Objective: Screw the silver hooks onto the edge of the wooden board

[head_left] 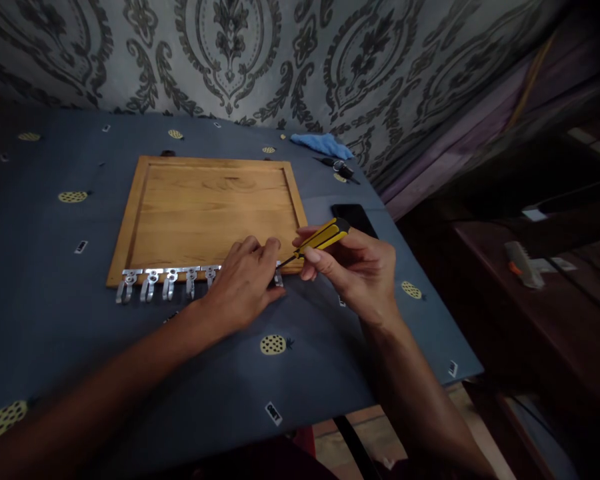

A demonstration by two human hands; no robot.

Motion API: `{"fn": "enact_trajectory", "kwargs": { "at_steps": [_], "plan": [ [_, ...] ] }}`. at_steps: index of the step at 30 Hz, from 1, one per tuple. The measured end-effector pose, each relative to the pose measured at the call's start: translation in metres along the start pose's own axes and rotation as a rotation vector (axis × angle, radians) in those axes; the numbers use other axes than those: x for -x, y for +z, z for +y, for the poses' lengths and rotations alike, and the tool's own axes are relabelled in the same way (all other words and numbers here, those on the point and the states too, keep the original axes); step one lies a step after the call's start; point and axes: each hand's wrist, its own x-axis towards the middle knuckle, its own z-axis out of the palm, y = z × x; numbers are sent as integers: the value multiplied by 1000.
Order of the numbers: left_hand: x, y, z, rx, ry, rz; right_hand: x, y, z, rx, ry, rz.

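Observation:
A wooden board (215,210) with a raised frame lies flat on the table. Along its near edge runs a metal hook rail (171,281) with several hooks. My left hand (245,283) is closed over the right part of this rail, its fingers bent on the board and its thumb below the edge; it hides some hooks. A yellow and black screwdriver (325,237) is held in my right hand (363,267) between thumb and fingers. Its shaft slants down to the rail's right end, next to my left fingertips. Whether the tip sits in a screw is too small to tell.
The table (180,400) has a blue cover printed with pineapples. Behind the board's right corner lie a blue cloth (323,143), keys (343,168) and a dark phone (355,219). A patterned curtain (260,60) hangs along the back edge. The table's right edge drops off beyond my right arm.

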Motion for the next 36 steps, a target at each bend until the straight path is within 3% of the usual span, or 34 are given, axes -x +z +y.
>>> {"fn": "enact_trajectory", "kwargs": {
  "at_steps": [9,15,36],
  "plan": [
    [0,3,-2,10,3,35,7,9,11,140,-106,112],
    [1,2,-2,18,-5,23,5,8,11,101,-162,283],
    [2,3,-4,-5,12,42,3,7,21,137,-112,194]
  ]
}}
